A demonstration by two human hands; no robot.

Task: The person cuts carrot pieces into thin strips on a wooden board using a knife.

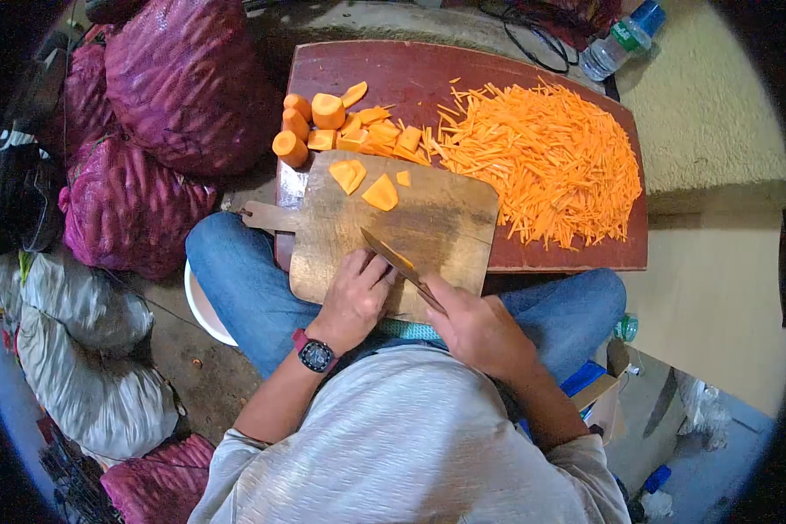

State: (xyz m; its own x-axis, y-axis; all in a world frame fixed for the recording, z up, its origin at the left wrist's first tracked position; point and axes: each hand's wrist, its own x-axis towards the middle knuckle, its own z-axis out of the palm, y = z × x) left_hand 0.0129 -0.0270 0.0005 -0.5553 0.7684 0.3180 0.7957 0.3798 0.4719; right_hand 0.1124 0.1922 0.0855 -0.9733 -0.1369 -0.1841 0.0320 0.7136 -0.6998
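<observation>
My right hand (485,332) is closed round the handle of a knife (396,255), its blade pointing up and left over the wooden cutting board (445,205). A little orange carrot shows along the blade. Beside the blade, my left hand (356,295) rests on the board with its fingers curled in; whatever they pinch is hidden. Cut carrot pieces (380,193) lie on the board's upper part. Beyond it, thick carrot chunks (327,111) and slabs sit on the red table (384,65). A large heap of carrot strips (546,162) covers the table's right side.
Pink mesh sacks (183,83) and white sacks (87,375) crowd the left. A white basin (203,306) is partly behind my left knee. At the back right lies a plastic bottle (620,42) near a black cable (533,39). A cardboard box (604,384) stands by my right leg.
</observation>
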